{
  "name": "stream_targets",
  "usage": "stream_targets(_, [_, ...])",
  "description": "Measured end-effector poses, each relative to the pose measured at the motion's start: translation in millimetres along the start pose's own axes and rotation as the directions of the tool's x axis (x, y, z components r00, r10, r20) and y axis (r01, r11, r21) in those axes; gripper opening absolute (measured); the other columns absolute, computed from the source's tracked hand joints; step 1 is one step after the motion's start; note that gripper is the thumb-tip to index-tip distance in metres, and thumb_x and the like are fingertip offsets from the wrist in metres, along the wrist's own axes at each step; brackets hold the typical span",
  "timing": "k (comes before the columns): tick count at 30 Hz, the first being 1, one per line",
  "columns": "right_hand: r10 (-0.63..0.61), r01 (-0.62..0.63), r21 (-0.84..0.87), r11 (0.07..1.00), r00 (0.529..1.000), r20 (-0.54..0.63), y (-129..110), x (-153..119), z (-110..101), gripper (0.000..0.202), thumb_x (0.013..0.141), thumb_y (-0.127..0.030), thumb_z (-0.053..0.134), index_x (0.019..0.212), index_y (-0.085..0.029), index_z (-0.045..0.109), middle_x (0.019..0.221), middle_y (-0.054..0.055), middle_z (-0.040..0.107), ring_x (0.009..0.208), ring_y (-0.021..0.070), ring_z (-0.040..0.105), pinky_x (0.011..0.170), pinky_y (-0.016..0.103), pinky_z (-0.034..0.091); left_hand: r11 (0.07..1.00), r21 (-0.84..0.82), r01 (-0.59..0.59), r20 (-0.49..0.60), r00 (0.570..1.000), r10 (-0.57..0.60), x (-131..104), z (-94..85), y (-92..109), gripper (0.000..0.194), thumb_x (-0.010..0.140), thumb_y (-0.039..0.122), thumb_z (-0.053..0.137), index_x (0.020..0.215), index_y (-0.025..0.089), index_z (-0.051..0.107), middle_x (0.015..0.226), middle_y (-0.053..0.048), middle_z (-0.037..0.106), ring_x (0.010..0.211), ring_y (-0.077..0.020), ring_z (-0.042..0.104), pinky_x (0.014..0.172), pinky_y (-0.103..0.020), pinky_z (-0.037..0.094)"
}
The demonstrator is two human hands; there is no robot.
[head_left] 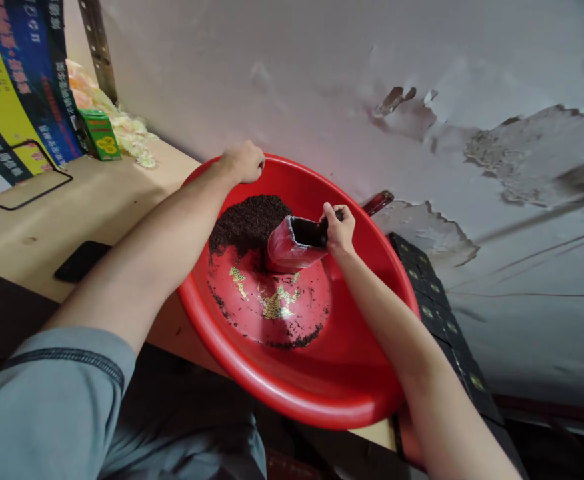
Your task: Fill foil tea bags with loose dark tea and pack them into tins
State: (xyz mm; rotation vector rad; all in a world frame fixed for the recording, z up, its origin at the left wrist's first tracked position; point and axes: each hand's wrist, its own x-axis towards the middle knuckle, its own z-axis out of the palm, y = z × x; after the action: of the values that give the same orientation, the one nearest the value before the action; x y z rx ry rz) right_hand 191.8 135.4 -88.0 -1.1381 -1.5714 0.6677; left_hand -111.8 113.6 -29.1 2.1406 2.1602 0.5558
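A large red plastic basin (292,408) stands tilted in front of me, with a gold pattern on its floor. My left hand (245,161) is closed over its far rim. Dark loose leaves, like dried tea (252,217), are heaped at the far left inside, and crumbs are scattered over the floor. Within the basin is a clear, square-mouthed plastic bag (292,247) with dark leaves in it. My right hand (339,228) is at the bag's right edge, its fingers closed round some dark leaves. Whether it also grips the bag is unclear.
On the pale table (137,180) lie a black phone (82,260), a small green box (101,135), artificial flowers (129,127) and a black wire stand (27,190). Printed packaging (22,80) leans behind. Stacked black boxes (432,293) stand right of the basin, beside a peeling wall (292,80).
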Motion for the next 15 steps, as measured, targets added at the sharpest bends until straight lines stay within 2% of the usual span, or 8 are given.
stream_targets(4, [0.052, -0.041, 0.236, 0.971, 0.998, -0.04, -4, -4, -1, 0.067, 0.071, -0.079, 0.081, 0.074, -0.027, 0.039, 0.061, -0.008, 0.053, 0.053, 0.0106, 0.052, 0.054, 0.025, 0.049, 1.0, 0.013, -0.018, 0.003, 1.0, 0.018, 0, -0.1, -1, 0.04, 0.099, 0.024, 0.062, 0.133, 0.024, 0.083, 0.131, -0.007, 0.078, 0.129, -0.0306, 0.067, 0.115, -0.041, 0.049])
stream_targets(8, [0.087, -0.072, 0.303, 0.95, 0.996, -0.035, -12, -10, -3, 0.068, 0.074, -0.08, 0.081, 0.068, -0.026, 0.041, 0.061, -0.006, 0.057, 0.054, 0.0105, 0.054, 0.056, 0.025, 0.049, 0.999, 0.028, -0.042, 0.024, 0.999, 0.041, -1, -0.1, 1, 0.039, 0.1, 0.023, 0.062, 0.133, 0.022, 0.082, 0.135, -0.008, 0.076, 0.128, -0.0305, 0.067, 0.115, -0.04, 0.049])
stream_targets(12, [0.112, -0.117, 0.229, 0.966, 0.993, 0.037, -19, -10, -6, 0.071, 0.088, -0.09, 0.058, 0.068, -0.023, 0.054, 0.068, 0.002, 0.067, 0.064, 0.0132, 0.064, 0.065, 0.026, 0.053, 0.999, -0.005, -0.035, 0.027, 0.999, 0.036, -1, 1.4, 1, 0.038, 0.1, 0.025, 0.064, 0.132, 0.023, 0.083, 0.133, -0.008, 0.077, 0.128, -0.0314, 0.067, 0.115, -0.041, 0.049])
stream_targets(15, [0.126, -0.126, -0.01, 0.992, 0.989, 0.07, -23, -11, -8, 0.074, 0.099, -0.086, 0.041, 0.071, -0.021, 0.062, 0.078, 0.01, 0.074, 0.078, 0.0181, 0.072, 0.077, 0.03, 0.057, 0.999, -0.019, -0.045, 0.02, 0.999, 0.046, -2, 1.2, 0, 0.037, 0.099, 0.026, 0.064, 0.131, 0.025, 0.084, 0.129, -0.007, 0.079, 0.124, -0.0301, 0.068, 0.112, -0.04, 0.051])
